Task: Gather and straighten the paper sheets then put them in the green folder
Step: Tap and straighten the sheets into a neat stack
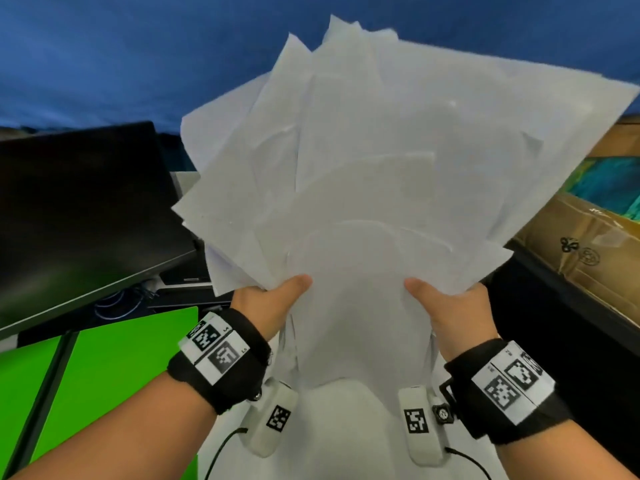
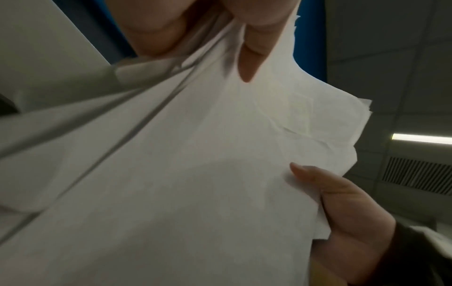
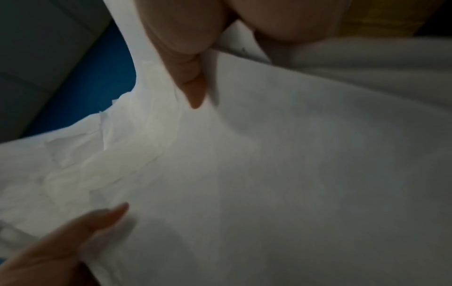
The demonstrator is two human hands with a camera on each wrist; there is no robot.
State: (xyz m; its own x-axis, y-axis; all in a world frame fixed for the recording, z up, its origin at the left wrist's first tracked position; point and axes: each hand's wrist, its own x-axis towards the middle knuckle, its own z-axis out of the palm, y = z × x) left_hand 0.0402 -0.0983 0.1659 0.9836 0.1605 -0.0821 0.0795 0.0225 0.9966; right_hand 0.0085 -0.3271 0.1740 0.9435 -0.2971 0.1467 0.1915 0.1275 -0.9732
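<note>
A loose fan of several white paper sheets (image 1: 374, 174) stands raised in front of me, corners sticking out at different angles. My left hand (image 1: 273, 303) grips the stack near its lower left, thumb on the front sheet. My right hand (image 1: 446, 303) grips the lower right in the same way. The green folder (image 1: 114, 375) lies flat at the lower left, below my left forearm. In the left wrist view the sheets (image 2: 208, 174) fill the picture, with my left hand (image 2: 247, 44) at the top and my right hand (image 2: 342, 203) at the right edge. The right wrist view shows the paper (image 3: 269, 183) under my right hand (image 3: 193, 77).
A dark monitor (image 1: 79, 202) on a stand sits at the left, cables behind it. Cardboard boxes (image 1: 588, 244) are stacked at the right on a black surface. A blue wall (image 1: 138, 57) is behind. The white table (image 1: 346, 438) lies below the sheets.
</note>
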